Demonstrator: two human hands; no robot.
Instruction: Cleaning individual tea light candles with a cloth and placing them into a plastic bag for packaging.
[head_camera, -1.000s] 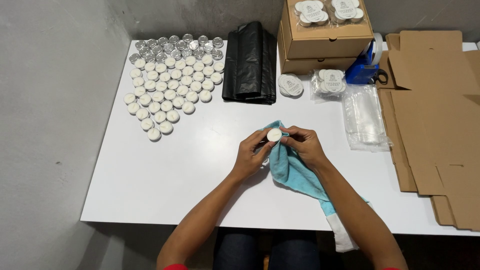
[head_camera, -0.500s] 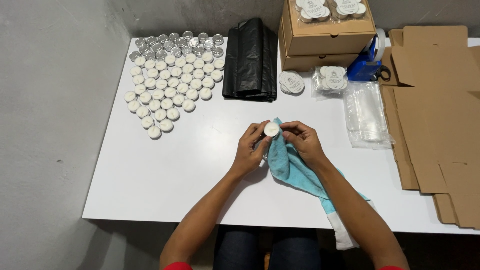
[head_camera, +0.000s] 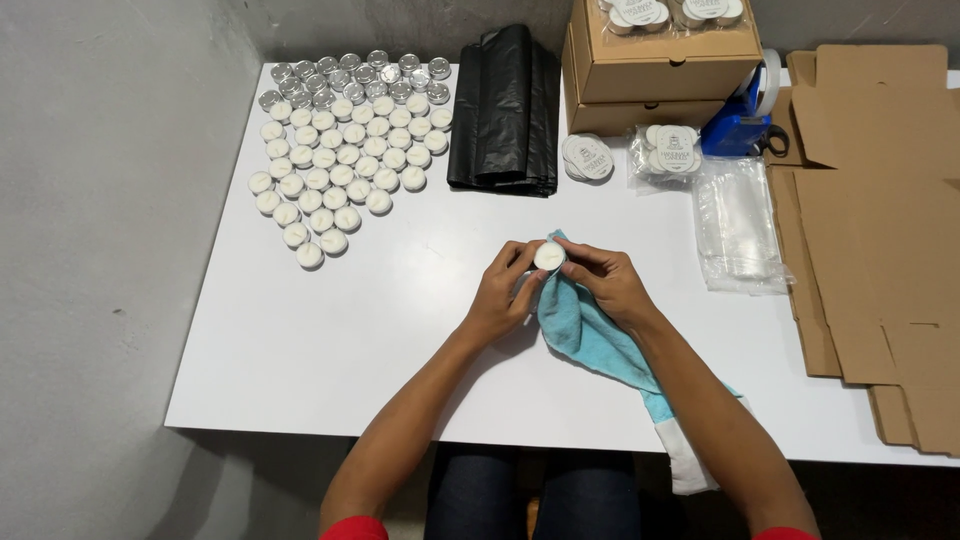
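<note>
left hand (head_camera: 497, 297) and right hand (head_camera: 607, 285) both closed on one small white tealight (head_camera: 549, 257), pinched between fingertips just above bench (head_camera: 400, 330) centre; right hand also grips blue cloth (head_camera: 590, 335) trailing toward the person. Tealight flat, face up. Grey wall left

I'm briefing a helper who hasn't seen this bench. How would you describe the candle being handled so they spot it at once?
On the white table, look near the middle, away from the block of tealights at the far left. The candle is pinched between the left hand and right hand, above a blue cloth. It alone is lifted off the table.
</note>
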